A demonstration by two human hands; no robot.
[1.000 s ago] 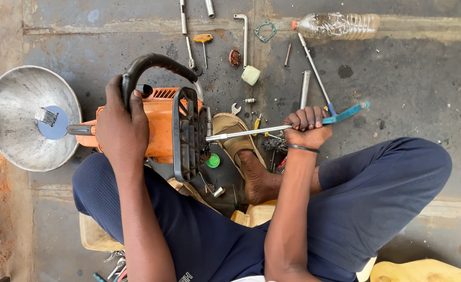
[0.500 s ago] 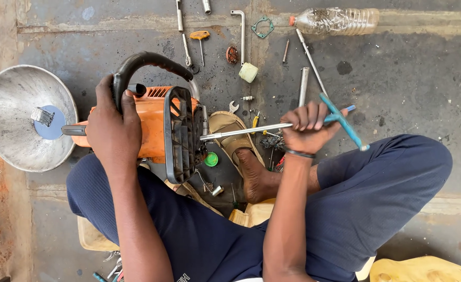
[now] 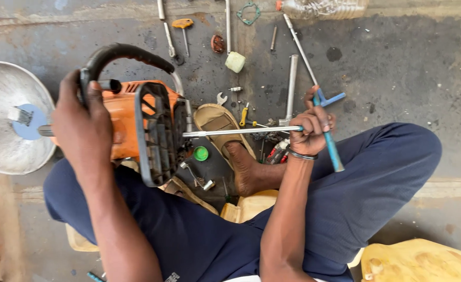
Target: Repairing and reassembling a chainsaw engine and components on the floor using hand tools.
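An orange chainsaw body (image 3: 136,125) rests on the person's left thigh, pinned by the left hand (image 3: 81,125) clamped over its near-left end. The right hand (image 3: 311,128) grips a blue-handled T-wrench (image 3: 327,130), its long steel shaft seated in the saw's right side: a screw is being turned. Judging by this, the wrench must stay straight while twisting.

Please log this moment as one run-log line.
left hand: steadies orange chainsaw body | right hand: grips blue-handled T-wrench | wrench tip: at chainsaw
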